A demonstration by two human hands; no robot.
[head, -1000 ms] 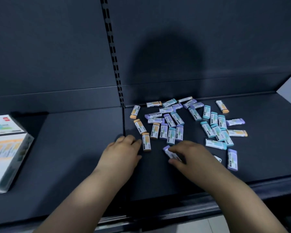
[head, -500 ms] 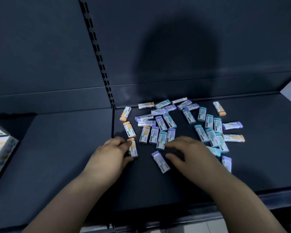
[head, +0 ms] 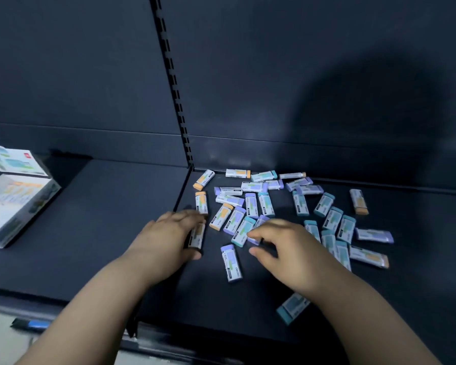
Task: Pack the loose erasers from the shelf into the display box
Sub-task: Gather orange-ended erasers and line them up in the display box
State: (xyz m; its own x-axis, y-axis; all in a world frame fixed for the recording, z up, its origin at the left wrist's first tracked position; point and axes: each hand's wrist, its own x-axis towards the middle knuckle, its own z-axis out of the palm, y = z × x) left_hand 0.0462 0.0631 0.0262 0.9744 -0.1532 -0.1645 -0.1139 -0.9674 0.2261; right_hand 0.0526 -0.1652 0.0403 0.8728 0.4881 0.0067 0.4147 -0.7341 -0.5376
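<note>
Several loose erasers in white sleeves with orange, purple or teal ends lie scattered on the dark shelf [head: 248, 306]. My left hand [head: 169, 239] is curled around an orange-ended eraser [head: 197, 236] at the left of the pile. My right hand [head: 287, 250] pinches a purple-ended eraser [head: 257, 233] between thumb and fingers. A purple eraser [head: 231, 262] lies loose between my hands, and a teal one [head: 292, 307] sits under my right forearm. The display box [head: 13, 206] stands open at the far left.
A slotted upright [head: 173, 83] splits the dark back panel, and a seam divides the two shelf boards. The shelf's front edge [head: 208, 338] runs below my forearms. A blue price tag [head: 34, 324] sits on the left front rail.
The view swung left, so the display box is back in sight. My left hand closed around the orange eraser. My right hand left the purple eraser and pinched another in the pile.
</note>
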